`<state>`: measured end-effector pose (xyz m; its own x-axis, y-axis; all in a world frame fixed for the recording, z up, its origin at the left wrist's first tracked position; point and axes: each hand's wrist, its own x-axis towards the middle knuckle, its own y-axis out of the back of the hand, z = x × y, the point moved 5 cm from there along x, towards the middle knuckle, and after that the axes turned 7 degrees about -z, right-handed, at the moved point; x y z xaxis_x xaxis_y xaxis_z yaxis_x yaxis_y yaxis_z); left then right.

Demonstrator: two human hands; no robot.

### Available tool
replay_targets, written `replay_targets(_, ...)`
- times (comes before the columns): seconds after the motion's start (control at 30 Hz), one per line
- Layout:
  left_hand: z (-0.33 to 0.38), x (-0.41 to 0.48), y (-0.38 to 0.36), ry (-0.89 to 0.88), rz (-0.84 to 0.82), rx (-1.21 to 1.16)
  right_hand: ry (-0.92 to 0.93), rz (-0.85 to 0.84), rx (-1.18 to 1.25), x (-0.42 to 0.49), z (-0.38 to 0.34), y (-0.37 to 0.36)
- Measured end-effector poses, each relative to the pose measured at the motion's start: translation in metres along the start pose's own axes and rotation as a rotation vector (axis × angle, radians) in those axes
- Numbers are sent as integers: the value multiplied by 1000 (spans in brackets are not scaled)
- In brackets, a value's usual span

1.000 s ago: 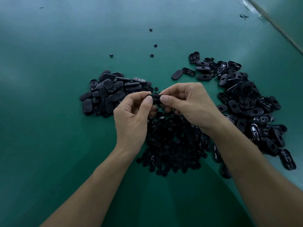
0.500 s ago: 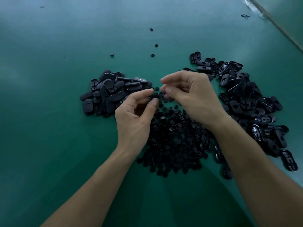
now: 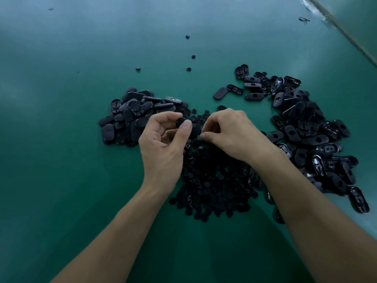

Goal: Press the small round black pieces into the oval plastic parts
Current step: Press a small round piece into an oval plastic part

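Observation:
My left hand (image 3: pixel 161 148) pinches one black oval plastic part (image 3: pixel 180 121) between thumb and forefinger, held just above the table. My right hand (image 3: pixel 230 131) reaches down with curled fingers onto the far end of the heap of small round black pieces (image 3: pixel 212 180) in the middle. Its fingertips are hidden, so I cannot tell whether they hold a piece. A heap of oval parts (image 3: pixel 132 117) lies to the left of my hands. A larger, spread-out heap of oval parts (image 3: pixel 306 129) lies to the right.
Everything sits on a green table (image 3: pixel 61 160). A few stray round pieces (image 3: pixel 188 69) lie farther back. The table's edge (image 3: pixel 346 35) runs diagonally at the top right, with a small black scrap (image 3: pixel 304 19) near it.
My hands have parted. The left kept the oval part and drew slightly left. The right let go of it and dropped onto the heap of round pieces.

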<state>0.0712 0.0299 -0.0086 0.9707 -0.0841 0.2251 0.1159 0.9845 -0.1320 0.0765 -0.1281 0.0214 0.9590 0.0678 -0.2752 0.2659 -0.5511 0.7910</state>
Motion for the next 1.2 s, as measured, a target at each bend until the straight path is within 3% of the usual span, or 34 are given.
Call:
replay_targets(0.33,1,0,3,3,50,-32,-68,-97,-71,8,-11,-3)
replay_targets(0.77,-3,-2,1,98,72,-146,115,240,227,-13,-2,23)
replay_targets(1.2,-4,-2,0,93,51,-110,188,275,405,-24,-19,25)
